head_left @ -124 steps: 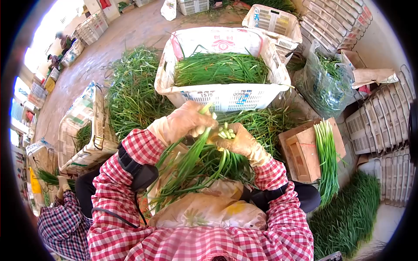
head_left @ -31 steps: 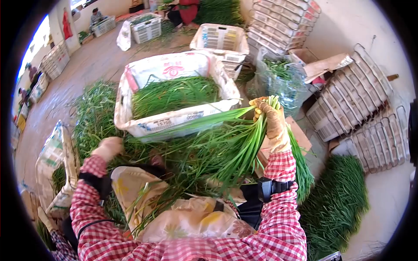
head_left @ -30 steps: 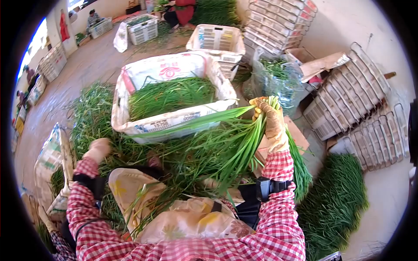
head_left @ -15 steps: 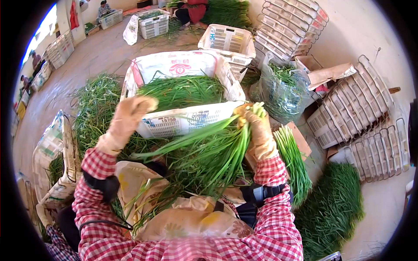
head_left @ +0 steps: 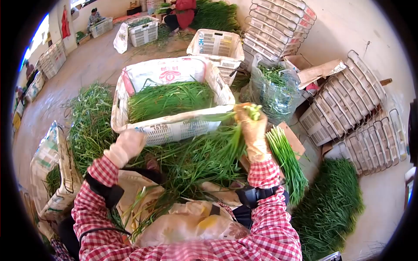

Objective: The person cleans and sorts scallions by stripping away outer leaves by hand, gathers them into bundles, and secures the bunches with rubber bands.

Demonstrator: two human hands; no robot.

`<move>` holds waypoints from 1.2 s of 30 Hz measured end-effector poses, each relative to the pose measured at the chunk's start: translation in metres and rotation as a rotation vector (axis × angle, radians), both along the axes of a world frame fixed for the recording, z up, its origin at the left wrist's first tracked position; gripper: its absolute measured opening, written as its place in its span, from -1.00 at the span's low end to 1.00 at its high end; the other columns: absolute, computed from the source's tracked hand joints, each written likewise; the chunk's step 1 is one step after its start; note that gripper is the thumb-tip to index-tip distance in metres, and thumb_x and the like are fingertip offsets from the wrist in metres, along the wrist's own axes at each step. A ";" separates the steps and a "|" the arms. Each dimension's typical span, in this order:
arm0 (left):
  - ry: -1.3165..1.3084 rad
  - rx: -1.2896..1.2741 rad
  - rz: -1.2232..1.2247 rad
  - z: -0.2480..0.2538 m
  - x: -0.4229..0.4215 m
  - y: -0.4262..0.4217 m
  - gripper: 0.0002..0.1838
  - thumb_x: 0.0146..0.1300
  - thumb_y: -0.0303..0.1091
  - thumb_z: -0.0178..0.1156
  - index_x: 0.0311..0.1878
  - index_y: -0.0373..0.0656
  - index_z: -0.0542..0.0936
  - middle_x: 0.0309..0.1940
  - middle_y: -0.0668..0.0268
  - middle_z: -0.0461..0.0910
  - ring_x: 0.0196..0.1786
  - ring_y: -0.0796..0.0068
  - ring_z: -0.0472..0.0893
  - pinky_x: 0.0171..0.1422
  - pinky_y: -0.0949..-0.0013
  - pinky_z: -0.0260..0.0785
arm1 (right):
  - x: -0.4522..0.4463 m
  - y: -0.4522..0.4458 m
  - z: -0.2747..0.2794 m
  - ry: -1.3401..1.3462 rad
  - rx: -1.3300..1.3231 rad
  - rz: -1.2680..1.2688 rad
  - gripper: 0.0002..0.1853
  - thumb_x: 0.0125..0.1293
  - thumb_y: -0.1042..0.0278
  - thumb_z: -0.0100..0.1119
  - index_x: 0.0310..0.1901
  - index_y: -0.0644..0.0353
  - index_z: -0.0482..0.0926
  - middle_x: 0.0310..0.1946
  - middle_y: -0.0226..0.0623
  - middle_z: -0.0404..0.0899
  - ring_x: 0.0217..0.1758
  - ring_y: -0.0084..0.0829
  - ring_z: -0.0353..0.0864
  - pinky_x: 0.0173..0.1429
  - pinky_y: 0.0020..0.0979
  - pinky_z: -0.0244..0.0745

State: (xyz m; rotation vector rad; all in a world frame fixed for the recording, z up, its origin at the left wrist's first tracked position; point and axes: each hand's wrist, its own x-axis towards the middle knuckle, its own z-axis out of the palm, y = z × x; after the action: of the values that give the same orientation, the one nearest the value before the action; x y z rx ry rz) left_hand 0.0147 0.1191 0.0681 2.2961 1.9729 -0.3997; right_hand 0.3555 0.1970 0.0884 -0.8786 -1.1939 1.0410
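Note:
My right hand (head_left: 252, 130), in a soiled glove, is closed around a bunch of garlic chives (head_left: 236, 141). Their pale stem ends stick out above my fist, and the leaves hang to the left, blurred by motion. My gloved left hand (head_left: 130, 142) is at the front left corner of a white plastic crate (head_left: 183, 132), fingers curled, no leaves showing from it. Whether it touches the crate I cannot tell. Inside the crate lie loose chives (head_left: 172, 99) beside a white sack liner (head_left: 167, 73). A neat chive bundle (head_left: 285, 163) rests on cardboard right of my right hand.
Loose leaves (head_left: 93, 122) heap up left of the crate and before my lap. A big chive pile (head_left: 331, 209) lies at the right. Stacked crates (head_left: 344, 100), a clear plastic bag (head_left: 274, 98) of greens and another crate (head_left: 56, 178) stand around. Other people sit farther back.
My left hand has dropped from above the crate's front rim to its front left corner. The chive leaves in my right hand have swung from far left to close beside that hand.

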 end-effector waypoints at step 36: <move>-2.139 -0.071 -0.207 0.062 0.056 0.052 -0.79 0.15 -0.18 0.21 -0.36 -0.13 0.53 -0.47 0.32 0.56 -0.19 0.35 0.57 0.05 0.25 0.39 | -0.035 -0.009 0.020 -0.221 0.018 0.421 -0.39 0.36 -0.24 -0.18 -0.10 0.26 0.51 -0.38 -0.31 0.63 -0.22 -0.47 0.58 -0.01 -0.42 0.42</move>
State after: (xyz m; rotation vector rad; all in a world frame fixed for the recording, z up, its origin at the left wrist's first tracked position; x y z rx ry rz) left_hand 0.0712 0.1713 0.1301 1.2189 0.4670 1.3292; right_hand 0.3208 0.1883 0.1088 -0.7577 -1.6179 1.2886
